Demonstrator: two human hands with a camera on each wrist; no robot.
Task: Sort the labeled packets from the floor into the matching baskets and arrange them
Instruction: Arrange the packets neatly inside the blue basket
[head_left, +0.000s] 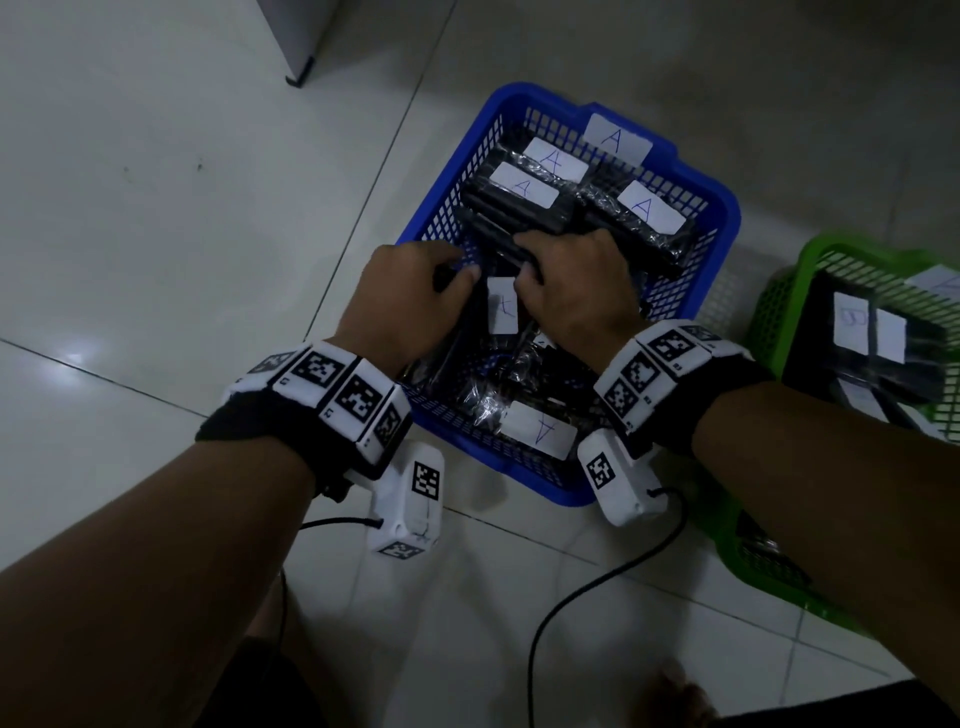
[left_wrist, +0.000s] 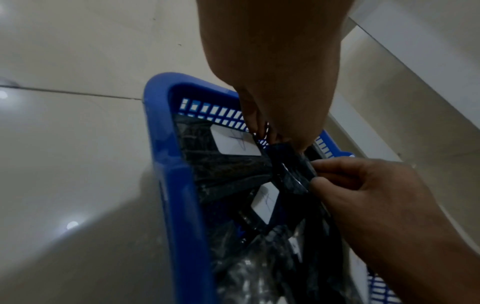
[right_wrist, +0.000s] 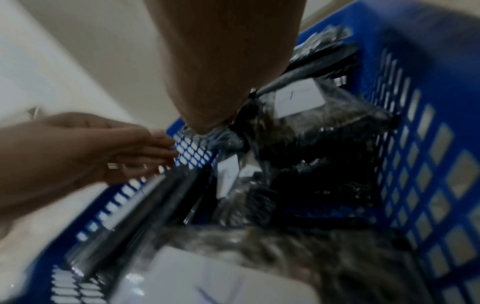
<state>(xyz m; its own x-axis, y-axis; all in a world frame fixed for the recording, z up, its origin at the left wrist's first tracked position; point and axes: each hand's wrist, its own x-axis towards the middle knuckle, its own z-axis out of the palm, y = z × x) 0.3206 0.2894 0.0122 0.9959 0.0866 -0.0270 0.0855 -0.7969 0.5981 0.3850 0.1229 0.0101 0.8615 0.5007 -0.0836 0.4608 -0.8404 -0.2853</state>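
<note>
A blue basket (head_left: 730, 218) tagged "A" holds several black plastic-wrapped packets with white "A" labels. Both my hands are inside it near its front half. My left hand (head_left: 423, 291) pinches the left edge of one black packet (head_left: 503, 307), whose white label shows between the hands. My right hand (head_left: 563, 291) grips the same packet's right edge. In the left wrist view, the left hand's fingertips (left_wrist: 281, 142) and the right hand (left_wrist: 363, 195) both pinch the dark packet (left_wrist: 293, 174) above the blue basket (left_wrist: 171, 185). The right wrist view is blurred.
A green basket (head_left: 779, 301) with "B"-labelled packets stands to the right of the blue one. Pale tiled floor (head_left: 182, 234) lies to the left and front. A furniture leg (head_left: 301, 73) stands at the back left. Black cables (head_left: 571, 597) trail on the floor near me.
</note>
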